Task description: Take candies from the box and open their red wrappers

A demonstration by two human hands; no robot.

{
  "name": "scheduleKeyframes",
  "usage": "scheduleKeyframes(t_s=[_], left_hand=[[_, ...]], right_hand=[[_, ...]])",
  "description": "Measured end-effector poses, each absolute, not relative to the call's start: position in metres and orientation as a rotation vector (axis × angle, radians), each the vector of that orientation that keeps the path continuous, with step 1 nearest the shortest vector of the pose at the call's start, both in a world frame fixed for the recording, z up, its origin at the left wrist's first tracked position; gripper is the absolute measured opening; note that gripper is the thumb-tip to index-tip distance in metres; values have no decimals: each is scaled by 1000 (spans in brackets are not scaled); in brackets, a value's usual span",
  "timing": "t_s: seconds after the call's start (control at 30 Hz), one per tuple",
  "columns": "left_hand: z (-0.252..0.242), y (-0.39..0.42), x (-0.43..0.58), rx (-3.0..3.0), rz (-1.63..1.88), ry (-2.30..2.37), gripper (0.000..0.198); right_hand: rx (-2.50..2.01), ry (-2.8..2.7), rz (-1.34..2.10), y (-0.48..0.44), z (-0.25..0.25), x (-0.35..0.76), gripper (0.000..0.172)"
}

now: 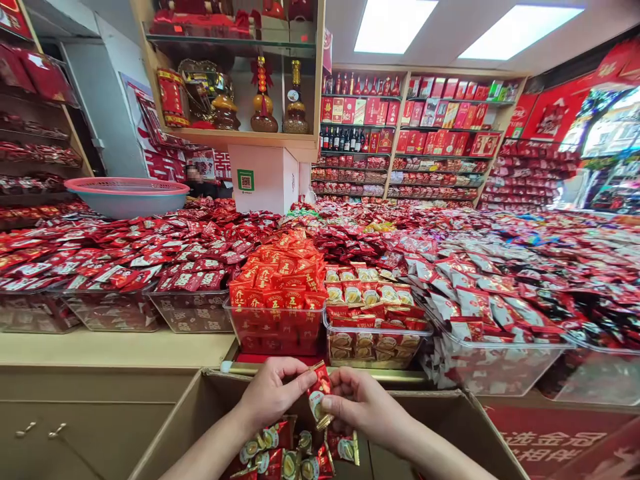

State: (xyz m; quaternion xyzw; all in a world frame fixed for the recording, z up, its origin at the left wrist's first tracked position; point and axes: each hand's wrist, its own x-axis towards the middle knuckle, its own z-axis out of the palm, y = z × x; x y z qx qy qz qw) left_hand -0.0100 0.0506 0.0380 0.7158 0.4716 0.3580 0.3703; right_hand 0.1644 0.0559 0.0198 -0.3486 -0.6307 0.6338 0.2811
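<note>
Fingers of my left hand (273, 393) and right hand (360, 400) are pinching one red candy packet (319, 395) between them, hovering just above the open cardboard box (200, 407). Loose packets (295, 457) are lying below, box walls are flanking my wrists, and clear bins (373, 343) are crowding the counter edge ahead.

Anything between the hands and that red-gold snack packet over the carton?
Nothing visible. Left hand and right hand both already pinch the snack packet directly, above the open carton of similar packets.
</note>
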Motion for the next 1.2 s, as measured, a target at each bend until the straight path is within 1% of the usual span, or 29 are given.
scheduleKeyframes(t_s=[0.1, 0.17, 0.3, 0.37, 0.43, 0.53, 0.6, 0.63, 0.7, 0.77, 0.9, 0.97, 1.1, 1.2], left_hand=[[35, 52, -9, 1833, 940, 1229, 31], [32, 51, -9, 1833, 955, 1235, 29], [32, 50, -9, 1795, 964, 1234, 28], [34, 48, -7, 1755, 980, 1247, 27], [36, 45, -1, 1704, 1018, 1275, 27], [39, 37, 13, 1515, 1061, 1261, 29], [39, 31, 23, 1294, 1070, 1162, 37], [40, 29, 28, 1182, 1087, 1110, 40], [41, 25, 35, 1022, 1155, 1057, 44], [45, 22, 39, 934, 1216, 1023, 46], [55, 20, 39, 854, 1250, 929, 48], [57, 20, 37, 866, 1232, 932, 48], [55, 22, 31, 976, 1175, 882, 54], [52, 25, 29, 1042, 1149, 830, 56]], right_hand=[[-988, -1646, 1709, 56, 16, 162, 32], [-997, -1615, 1689, 54, 14, 161, 33], [-996, -1552, 1696, 50, 13, 159, 31], [-1018, -1634, 1578, 50, 15, 161, 28], [-1042, -1810, 1276, 50, 19, 166, 23], [-1039, -2093, 570, 50, 23, 173, 16], [-989, -2203, 120, 49, 23, 176, 13], [-958, -2233, -38, 49, 23, 176, 12], [-896, -2245, -185, 48, 22, 176, 10], [-852, -2216, -171, 48, 23, 175, 9], [-762, -2218, -14, 47, 28, 178, 10], [-736, -2210, 125, 45, 31, 181, 12], [-761, -2025, 484, 40, 33, 183, 21], [-856, -1878, 749, 40, 33, 180, 12]])
